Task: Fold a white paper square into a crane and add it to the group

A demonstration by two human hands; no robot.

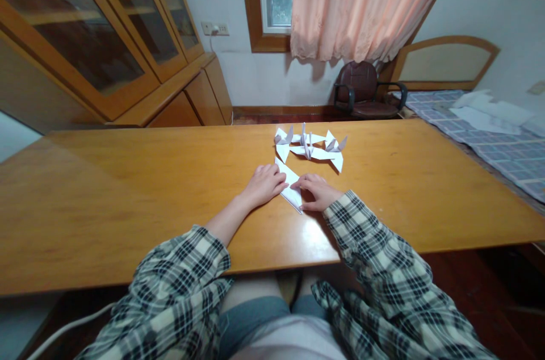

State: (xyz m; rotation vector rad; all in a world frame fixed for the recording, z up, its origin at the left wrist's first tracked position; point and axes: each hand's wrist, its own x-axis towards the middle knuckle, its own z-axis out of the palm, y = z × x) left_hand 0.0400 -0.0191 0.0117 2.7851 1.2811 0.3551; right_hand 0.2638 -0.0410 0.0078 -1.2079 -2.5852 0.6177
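**Both hands press a folded paper flat**

The paper (292, 185), a narrow white folded shape, lies on the table (128, 189) between the two hands. The left hand (264, 184) has loosely curled fingers bearing down on the paper's left edge. The right hand (317, 191) sets its fingertips on the right edge. Neither hand grasps the paper; both only pin it down.

The tabletop looks glossy, so uneven pressure from one hand could probably make the paper slide and skew a crease. The paper's near tip pokes out below the right fingertips, unheld, and might lift.

Just beyond the fingertips sit three cranes (310, 147), close together. A forward sweep of either hand could likely knock them. Nothing lies between the hands and the paper. Far beyond the cranes stands a chair (361, 90), with a cabinet (106, 36) off to the left and a bed (502, 144) to the right.
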